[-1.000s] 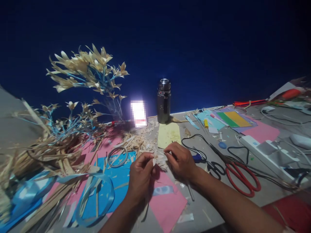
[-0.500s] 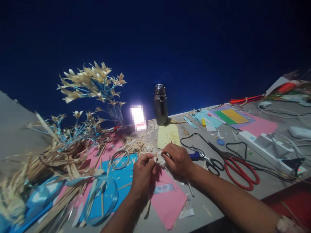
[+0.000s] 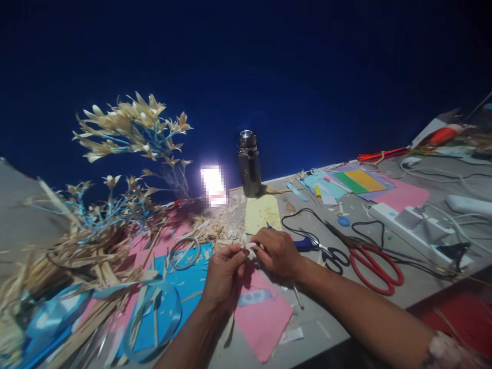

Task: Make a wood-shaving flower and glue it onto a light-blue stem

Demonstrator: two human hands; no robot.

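Observation:
My left hand (image 3: 226,266) and my right hand (image 3: 277,251) meet fingertip to fingertip over the middle of the table. Both are pinched closed on a small pale petal-like piece (image 3: 249,247). Beneath them lies a pink sheet (image 3: 265,318), and just beyond is a yellow sheet (image 3: 263,212) with shavings on it. Left of my left hand a roll of tape (image 3: 185,253) rests on a blue sheet (image 3: 192,287). Beside my right hand is a blue-handled tool (image 3: 302,244).
A dark flask (image 3: 249,166) stands behind the yellow sheet. Dried flowers (image 3: 130,128) and husk strips (image 3: 92,256) fill the left. To the right lie black-handled scissors (image 3: 336,259), red-handled scissors (image 3: 376,269), a power strip (image 3: 415,236) and cables.
The view has shifted slightly, so the table's things appear a little further left. My hands remain together, with the fingertips closer around the pale piece.

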